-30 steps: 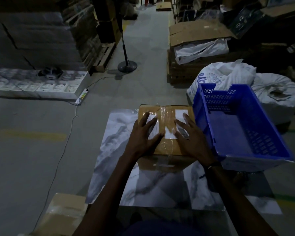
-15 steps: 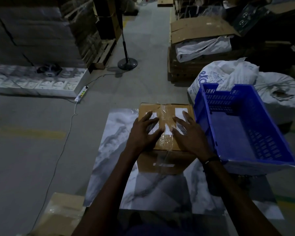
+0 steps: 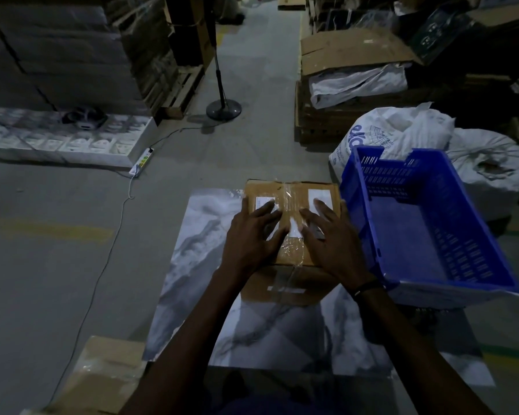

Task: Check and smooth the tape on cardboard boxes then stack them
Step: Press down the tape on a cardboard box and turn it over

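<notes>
Both hands have slid a little toward the far edge of the box since the earlier frames, fingertips now reaching the white labels; box and crate sit as before.

Largest first. I note the marble-patterned sheet [image 3: 192, 265] on the floor, filling the centre and running toward 6 o'clock. At 3 o'clock the blue crate [image 3: 474, 235] rests partly on the sheet, tilted, its near-left wall just beside the box and the right wrist. Behind it, at 1 to 2 o'clock, white sacks [image 3: 396, 130]. At 7 o'clock a second box [image 3: 102, 375] lies at the sheet's corner, partly cut by the frame edge.

The cardboard box [image 3: 291, 256] sits at the centre of the sheet, top face up. A strip of clear tape [image 3: 292, 202] runs down the middle of the top, from 12 toward 6, and over the near side. Two white labels [image 3: 319, 196] flank it.

My left hand [image 3: 252, 235] lies flat on the top, left of the tape, fingers spread and straight. My right hand [image 3: 330, 238] lies flat on the right of the tape, fingers likewise spread, pressing down. Neither curls round anything. A dark band [image 3: 367, 287] circles the right wrist.

At 11 o'clock, well apart, a power strip [image 3: 143, 161] with its cord.
</notes>
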### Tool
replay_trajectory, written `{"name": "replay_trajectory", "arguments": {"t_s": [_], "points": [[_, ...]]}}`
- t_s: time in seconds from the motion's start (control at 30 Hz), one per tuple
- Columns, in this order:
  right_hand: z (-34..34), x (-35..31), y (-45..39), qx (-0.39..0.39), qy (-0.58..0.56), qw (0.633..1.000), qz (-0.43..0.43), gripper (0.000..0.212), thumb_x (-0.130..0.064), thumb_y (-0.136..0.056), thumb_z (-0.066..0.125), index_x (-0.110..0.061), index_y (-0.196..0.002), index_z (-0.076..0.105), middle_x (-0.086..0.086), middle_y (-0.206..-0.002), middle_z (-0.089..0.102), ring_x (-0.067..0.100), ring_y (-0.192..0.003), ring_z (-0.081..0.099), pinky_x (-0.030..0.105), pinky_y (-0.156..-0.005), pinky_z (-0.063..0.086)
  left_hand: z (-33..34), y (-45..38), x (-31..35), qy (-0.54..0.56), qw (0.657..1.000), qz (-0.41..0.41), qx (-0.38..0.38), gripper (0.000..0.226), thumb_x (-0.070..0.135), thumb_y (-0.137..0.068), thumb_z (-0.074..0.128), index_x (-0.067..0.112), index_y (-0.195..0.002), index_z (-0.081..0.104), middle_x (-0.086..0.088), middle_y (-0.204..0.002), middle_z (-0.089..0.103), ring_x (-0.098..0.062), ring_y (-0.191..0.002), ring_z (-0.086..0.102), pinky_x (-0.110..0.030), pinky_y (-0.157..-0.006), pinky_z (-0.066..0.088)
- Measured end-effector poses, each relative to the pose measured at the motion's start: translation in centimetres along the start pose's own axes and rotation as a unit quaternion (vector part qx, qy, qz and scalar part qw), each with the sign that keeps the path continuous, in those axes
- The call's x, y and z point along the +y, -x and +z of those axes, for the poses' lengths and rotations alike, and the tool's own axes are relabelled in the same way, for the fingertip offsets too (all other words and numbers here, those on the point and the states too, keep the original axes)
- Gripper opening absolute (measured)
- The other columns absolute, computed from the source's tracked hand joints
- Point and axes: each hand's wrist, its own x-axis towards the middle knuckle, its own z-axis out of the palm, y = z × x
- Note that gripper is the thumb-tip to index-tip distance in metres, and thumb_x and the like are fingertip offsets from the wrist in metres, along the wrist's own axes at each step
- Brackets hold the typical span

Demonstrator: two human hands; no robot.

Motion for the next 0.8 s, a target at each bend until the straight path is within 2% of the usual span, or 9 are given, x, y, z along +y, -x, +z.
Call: {"name": "replay_trajectory", "arguments": {"t_s": [0.13,0.27,0.33,0.4,0.43,0.5,0.6,0.8], "points": [[0.3,0.0,0.1,-0.004,0.001,0.999,-0.037,0.050,-0.056,-0.105,0.032,-0.037,-0.148,0.047,-0.006,-0.164,0.032,0.015,-0.157,0.012,0.062,-0.119,0.026,0.2,0.2,0.1,-0.019,1.000,0.017,-0.009,0.051,0.058,-0.100,0.050,0.027,-0.139,0.062,0.005,-0.153,0.050,-0.020,-0.152,0.029,-0.055,-0.112,0.037],[0.2,0.1,0.0,-0.004,-0.018,0.999,-0.036,0.048,-0.053,-0.105,0.036,-0.036,-0.149,0.047,-0.006,-0.162,0.037,0.013,-0.154,0.020,0.059,-0.119,0.031,0.0,0.0,0.1,-0.007,1.000,0.008,-0.026,0.051,0.056,-0.100,0.052,0.027,-0.141,0.060,0.005,-0.154,0.048,-0.018,-0.151,0.030,-0.055,-0.114,0.033],[0.1,-0.1,-0.2,-0.002,-0.005,0.999,-0.036,0.047,-0.053,-0.105,0.036,-0.037,-0.148,0.048,-0.007,-0.162,0.037,0.013,-0.155,0.020,0.061,-0.123,0.019,0.0,-0.3,0.2,-0.014,0.999,0.005,-0.029,0.051,0.055,-0.100,0.051,0.026,-0.141,0.059,0.004,-0.155,0.048,-0.020,-0.151,0.030,-0.055,-0.117,0.028],[0.1,-0.4,-0.3,0.003,0.016,0.999,-0.043,0.045,-0.050,-0.107,0.037,-0.036,-0.148,0.049,-0.006,-0.161,0.038,0.014,-0.155,0.021,0.055,-0.125,0.006,0.0,-0.3,0.6,-0.026,0.999,0.012,-0.027,0.047,0.050,-0.102,0.051,0.023,-0.140,0.060,0.001,-0.154,0.049,-0.022,-0.150,0.033,-0.055,-0.121,0.020],[0.1,-0.4,-0.3,0.004,0.012,0.999,-0.049,0.044,-0.047,-0.107,0.039,-0.033,-0.148,0.049,-0.004,-0.161,0.039,0.014,-0.154,0.022,0.052,-0.126,0.007,0.1,-0.2,0.9,-0.023,0.999,0.020,-0.024,0.044,0.045,-0.103,0.052,0.020,-0.139,0.061,-0.002,-0.153,0.051,-0.023,-0.149,0.035,-0.053,-0.122,0.020],[0.2,-0.4,-0.2,0.003,-0.027,0.998,-0.050,0.043,-0.044,-0.107,0.042,-0.030,-0.148,0.050,-0.003,-0.160,0.041,0.013,-0.154,0.023,0.046,-0.125,0.021,0.4,0.2,1.4,0.000,0.999,0.032,-0.015,0.039,0.036,-0.104,0.055,0.016,-0.137,0.063,-0.004,-0.149,0.055,-0.022,-0.146,0.040,-0.047,-0.121,0.031],[0.3,-0.1,0.0,0.000,-0.052,0.997,-0.048,0.044,-0.044,-0.107,0.043,-0.030,-0.148,0.050,-0.004,-0.160,0.041,0.010,-0.153,0.023,0.034,-0.121,0.022,0.6,0.5,1.4,0.026,0.999,0.022,-0.007,0.039,0.035,-0.104,0.057,0.016,-0.137,0.063,-0.003,-0.147,0.057,-0.019,-0.145,0.042,-0.039,-0.117,0.037],[0.3,-0.2,-0.3,0.008,-0.068,0.996,-0.060,0.042,-0.041,-0.105,0.049,-0.025,-0.143,0.057,-0.001,-0.155,0.048,0.013,-0.151,0.031,0.038,-0.121,0.029,0.2,-0.2,1.4,0.030,0.999,0.023,-0.022,0.037,0.034,-0.103,0.058,0.016,-0.135,0.066,-0.003,-0.146,0.058,-0.020,-0.143,0.045,-0.039,-0.113,0.042]]}}
